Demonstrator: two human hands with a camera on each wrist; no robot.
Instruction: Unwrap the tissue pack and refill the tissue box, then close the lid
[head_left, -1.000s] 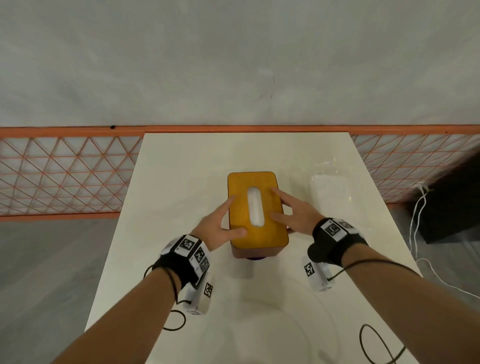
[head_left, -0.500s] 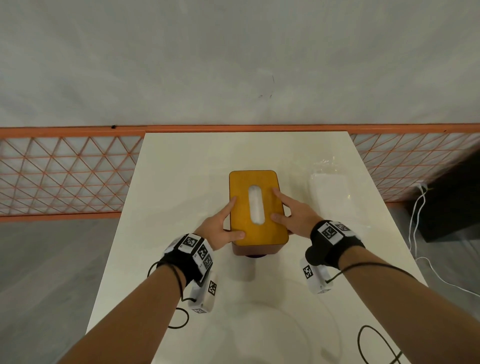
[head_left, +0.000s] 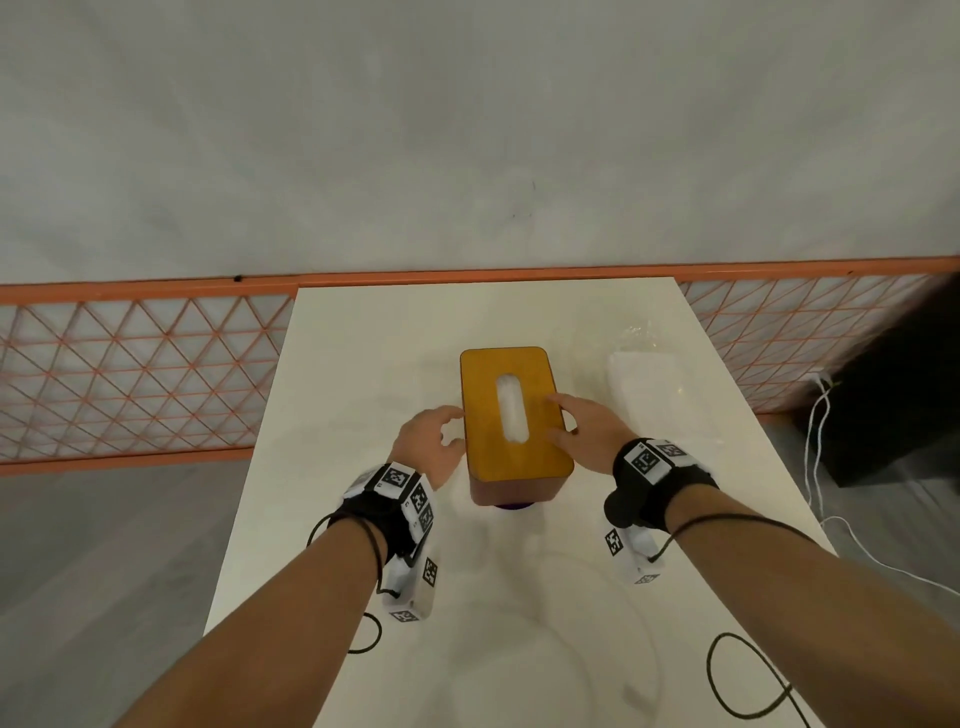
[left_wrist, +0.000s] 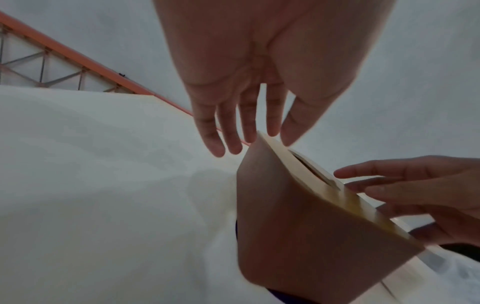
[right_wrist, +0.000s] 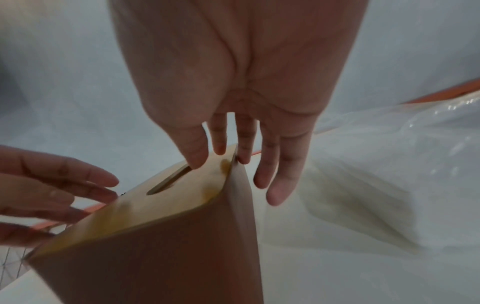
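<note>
The tissue box (head_left: 511, 486) stands in the middle of the white table (head_left: 363, 364), its orange-yellow lid (head_left: 483, 415) down flat. White tissue shows in the lid's slot (head_left: 512, 410). My left hand (head_left: 452, 428) hovers at the box's left side with fingers loosely spread and holds nothing; the left wrist view shows its fingertips (left_wrist: 218, 150) by the box's (left_wrist: 298, 226) far corner. My right hand (head_left: 558, 415) lies with straight fingers on the lid's right half. In the right wrist view its thumb (right_wrist: 194, 156) is near the slot, and two fingers hang past the edge of the box (right_wrist: 155, 257).
A clear plastic wrapper (head_left: 652, 384) (right_wrist: 376, 195), whitish inside, lies right of the box. Something dark purple (head_left: 511, 505) peeks from under the box's near end. An orange mesh fence (head_left: 130, 374) runs behind the table. White cables (head_left: 815, 441) and a black object (head_left: 893, 415) are at the right.
My left hand has slid off the lid to the box's left side. My right hand has stayed on the lid.
</note>
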